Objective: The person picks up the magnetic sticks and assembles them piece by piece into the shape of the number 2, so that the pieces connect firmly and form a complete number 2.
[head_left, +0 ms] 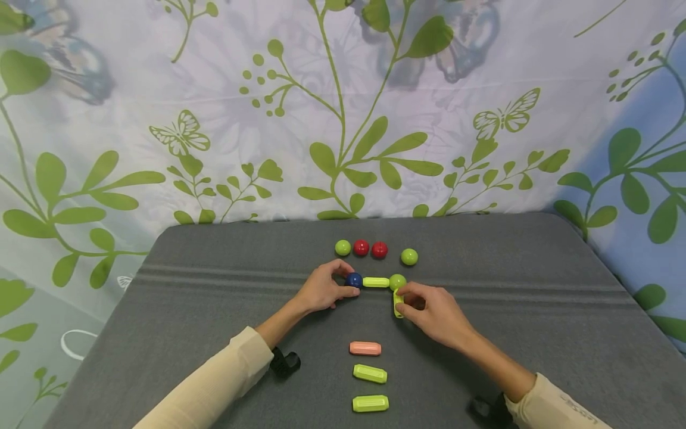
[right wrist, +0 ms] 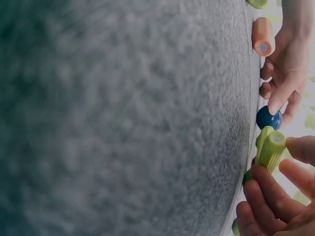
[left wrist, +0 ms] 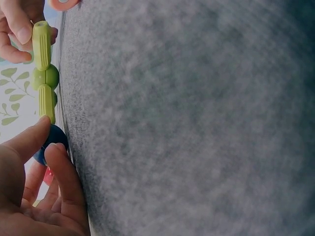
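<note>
A person wears cream-coloured sleeves of plain fabric, each stopping short of the wrist. The left sleeve (head_left: 209, 381) gathers in soft creases toward its wide cuff (head_left: 254, 351), while the right sleeve (head_left: 546, 405) carries a line of dark lettering, too small to read. A black fitting with a rounded, looped end (head_left: 281, 364) sits beside the left cuff; a second black fitting (head_left: 501, 411), its outline lost in shadow, sits at the right. The left hand (head_left: 323, 287) and right hand (head_left: 438, 313) are bare, with slender fingers.
</note>
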### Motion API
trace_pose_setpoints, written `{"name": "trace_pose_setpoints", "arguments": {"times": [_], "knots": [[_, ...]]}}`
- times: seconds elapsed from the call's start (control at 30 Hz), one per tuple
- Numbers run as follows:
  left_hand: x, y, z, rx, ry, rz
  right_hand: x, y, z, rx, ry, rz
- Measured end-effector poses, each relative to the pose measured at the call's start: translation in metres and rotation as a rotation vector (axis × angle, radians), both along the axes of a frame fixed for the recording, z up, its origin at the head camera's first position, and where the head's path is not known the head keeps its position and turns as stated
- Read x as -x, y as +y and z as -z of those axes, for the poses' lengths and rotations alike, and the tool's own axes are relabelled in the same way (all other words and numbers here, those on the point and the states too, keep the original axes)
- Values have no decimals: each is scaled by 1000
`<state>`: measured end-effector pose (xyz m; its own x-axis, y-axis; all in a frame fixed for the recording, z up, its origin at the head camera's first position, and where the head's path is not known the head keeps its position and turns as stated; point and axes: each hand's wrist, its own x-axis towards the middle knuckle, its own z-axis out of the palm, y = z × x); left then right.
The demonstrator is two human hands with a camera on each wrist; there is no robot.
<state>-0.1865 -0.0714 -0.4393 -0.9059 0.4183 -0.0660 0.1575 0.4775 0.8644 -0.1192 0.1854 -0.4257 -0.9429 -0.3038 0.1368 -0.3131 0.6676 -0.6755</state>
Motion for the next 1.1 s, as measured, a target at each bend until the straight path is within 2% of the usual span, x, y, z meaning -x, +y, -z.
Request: {"name": "trace_pose_setpoints", "arguments": {"times": [0.33,0.63,1.1], "knots": [[-1,0,-1,-4,-6,-1,1,-1,1,-9,12,-51],[-1,0,0,3,-9,-10,2,-4,1,-123,8,-132],[-1,1,-1,24,0,3,1,-3,3,-103,23,-65]]}}
